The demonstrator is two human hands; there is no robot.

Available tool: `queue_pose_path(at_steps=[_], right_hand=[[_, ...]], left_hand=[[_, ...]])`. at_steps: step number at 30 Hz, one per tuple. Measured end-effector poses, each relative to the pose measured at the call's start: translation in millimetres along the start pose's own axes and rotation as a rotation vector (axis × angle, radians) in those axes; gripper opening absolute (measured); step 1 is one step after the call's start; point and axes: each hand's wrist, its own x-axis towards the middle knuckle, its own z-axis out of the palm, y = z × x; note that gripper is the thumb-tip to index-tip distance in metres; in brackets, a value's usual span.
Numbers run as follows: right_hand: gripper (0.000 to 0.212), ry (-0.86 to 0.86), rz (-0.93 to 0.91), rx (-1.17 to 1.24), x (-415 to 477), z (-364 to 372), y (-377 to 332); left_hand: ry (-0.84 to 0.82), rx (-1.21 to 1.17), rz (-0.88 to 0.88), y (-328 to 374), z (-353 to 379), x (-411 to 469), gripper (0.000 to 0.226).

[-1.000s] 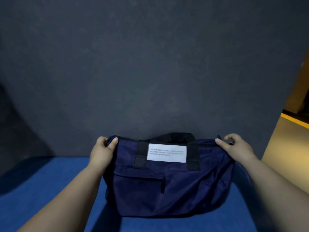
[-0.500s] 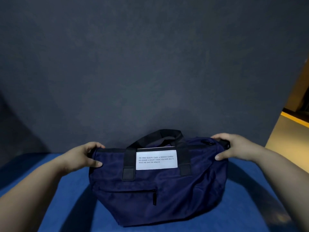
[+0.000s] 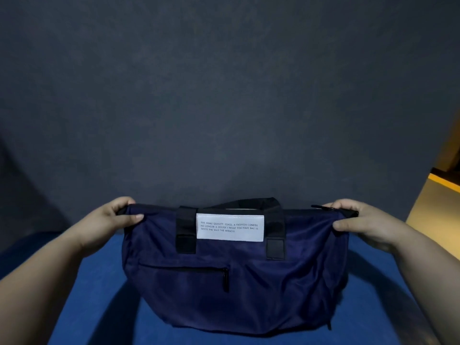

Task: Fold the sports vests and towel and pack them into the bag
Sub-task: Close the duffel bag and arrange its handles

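Note:
A navy blue bag (image 3: 249, 290) with black handles, a white text label and a front zip pocket stands upright on the blue surface (image 3: 82, 307). My left hand (image 3: 112, 220) grips its top left corner, thumb on the front of the fabric. My right hand (image 3: 358, 220) grips the top right corner near the zip end. The bag's top looks stretched flat between both hands. No vests or towel are in view.
A dark grey wall (image 3: 224, 95) rises right behind the bag. At the far right lies a yellow-lit floor and ledge (image 3: 438, 195) beyond the wall's edge.
Both hands have moved apart along the bag's top, pulling it wider and flatter. The bag has shifted slightly and its handles now lie lower.

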Motion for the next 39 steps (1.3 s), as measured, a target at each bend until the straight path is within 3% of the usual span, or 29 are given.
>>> queue_pose_path(at_steps=[5,7,11,16,22,24,26,29,31,34,39], right_hand=[[0.084,0.093,-0.03,0.265,10.9,19.8,5.1],[0.081,0.129,-0.051,0.307,16.3,27.9,11.8],[0.075,0.21,-0.056,0.426,23.1,39.3,28.3],[0.055,0.268,-0.03,0.389,23.3,44.4,39.4],[0.102,0.398,0.074,0.197,24.7,37.3,58.1],[0.106,0.405,0.133,0.113,24.7,39.5,59.7],[0.093,0.378,0.217,0.032,27.3,44.8,60.9],[0.055,0.354,0.323,-0.087,31.5,51.1,61.4],[0.049,0.344,0.342,-0.145,33.6,53.0,59.6],[0.041,0.371,0.267,-0.217,33.8,50.8,54.2],[0.01,0.358,0.028,-0.358,21.0,37.9,31.1]], left_hand=[[0.125,-0.127,0.104,16.7,-9.2,14.5,0.013],[0.148,-0.123,0.126,16.2,-8.1,17.2,0.023],[0.122,-0.131,0.084,1.0,-3.0,14.4,0.016],[0.104,-0.084,0.012,-14.6,2.3,10.7,0.039],[0.072,0.018,-0.042,-30.7,8.3,10.6,0.071],[0.065,0.031,-0.105,-40.5,9.7,12.1,0.07],[0.065,0.036,-0.182,-51.6,10.1,12.6,0.069],[0.081,0.056,-0.298,-63.5,10.7,13.5,0.072],[0.095,0.09,-0.327,-65.4,11.9,13.9,0.065],[0.079,0.144,-0.283,-59.9,10.1,13.3,0.056],[-0.051,0.222,-0.133,-29.5,7.8,14.7,0.072]])
